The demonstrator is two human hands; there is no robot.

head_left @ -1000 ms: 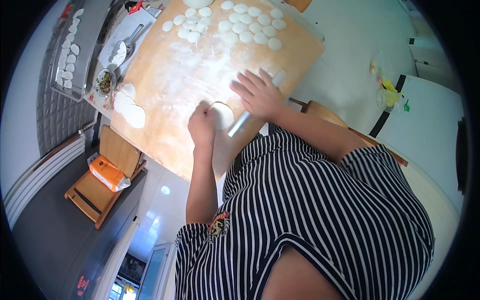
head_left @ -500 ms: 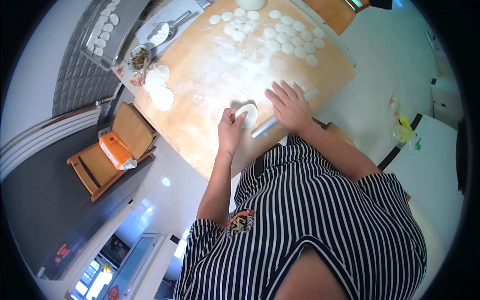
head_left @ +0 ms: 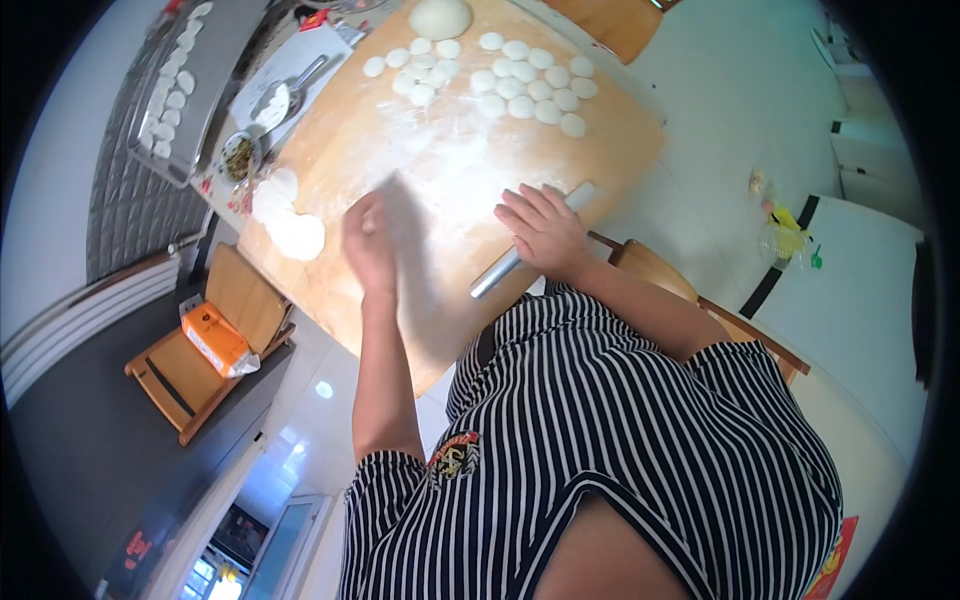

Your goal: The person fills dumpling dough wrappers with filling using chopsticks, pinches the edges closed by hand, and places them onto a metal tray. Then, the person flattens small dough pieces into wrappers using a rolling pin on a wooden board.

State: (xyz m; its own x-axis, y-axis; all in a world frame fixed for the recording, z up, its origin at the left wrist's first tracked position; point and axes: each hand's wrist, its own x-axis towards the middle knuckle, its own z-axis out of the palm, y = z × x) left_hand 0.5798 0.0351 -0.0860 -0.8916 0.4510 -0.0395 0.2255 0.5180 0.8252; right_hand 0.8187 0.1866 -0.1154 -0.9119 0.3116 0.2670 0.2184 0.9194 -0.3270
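My left hand (head_left: pixel 368 243) is raised over the left part of the floured wooden board (head_left: pixel 335 150), blurred by motion. Its fingers are curled closed, and whatever they may hold is hidden. Just to its left lie several overlapping thin dough wrappers (head_left: pixel 297 237). Flat across a metal rolling pin (head_left: pixel 494 276) rests my right hand (head_left: pixel 545 232), fingers stretched out over the pin. Beyond both hands, small dough rounds (head_left: pixel 515 88) sit in two groups, with a large dough ball (head_left: pixel 440 18) at the far edge.
To the left are a bowl of chopped filling (head_left: pixel 240 158), a scoop of flour (head_left: pixel 273 105) and a metal tray (head_left: pixel 190 130) holding rows of pale pieces. A wooden chair (head_left: pixel 245 290) with an orange package (head_left: pixel 215 335) stands left of the board. Another chair (head_left: pixel 655 272) is at the right.
My left hand has moved left, away from the rolling pin; the wrapper it held no longer shows. My right hand stays on the pin. The view has shifted, showing more of the far edge.
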